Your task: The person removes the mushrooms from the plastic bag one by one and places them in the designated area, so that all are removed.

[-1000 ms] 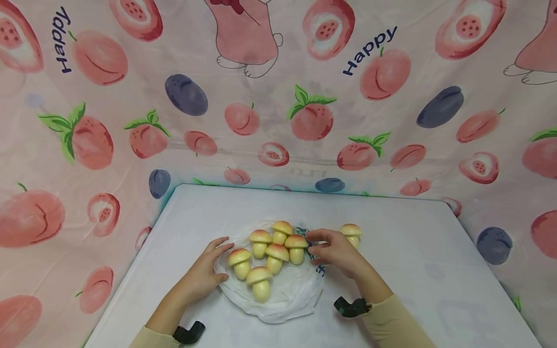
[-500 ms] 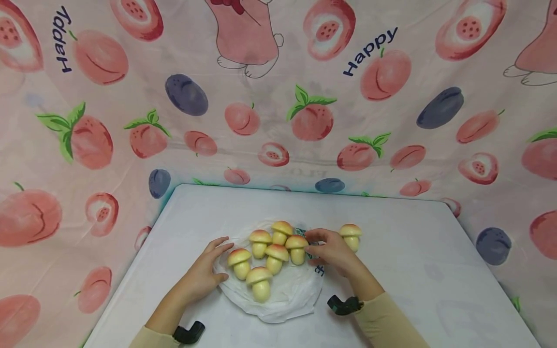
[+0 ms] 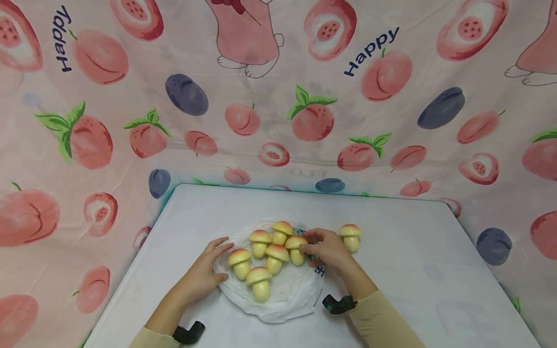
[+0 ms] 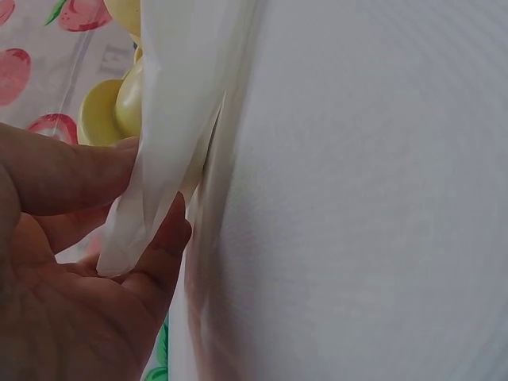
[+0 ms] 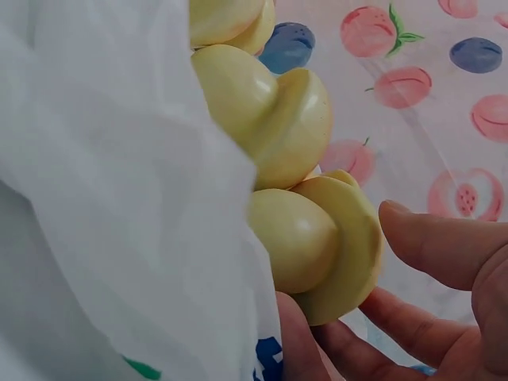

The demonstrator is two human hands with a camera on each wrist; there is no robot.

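Note:
Several glossy yellow toy mushrooms with reddish cap tops, such as the front one, lie on a crumpled white plastic bag. At the bag's left edge, my left hand holds the film between thumb and fingers; the left wrist view shows the folded bag edge there. My right hand is at the rightmost mushroom. In the right wrist view the thumb stands right at the rim of that mushroom's cap, with the other fingers along its far side, not closed tightly.
One more toy mushroom lies on the white table, to the right of the bag and just behind my right hand. A fruit-printed cloth hangs behind and around the table.
My right hand has moved slightly left, bringing thumb and fingers up to the rightmost mushroom's cap. The single mushroom at right shows more fully. My left hand has stayed still.

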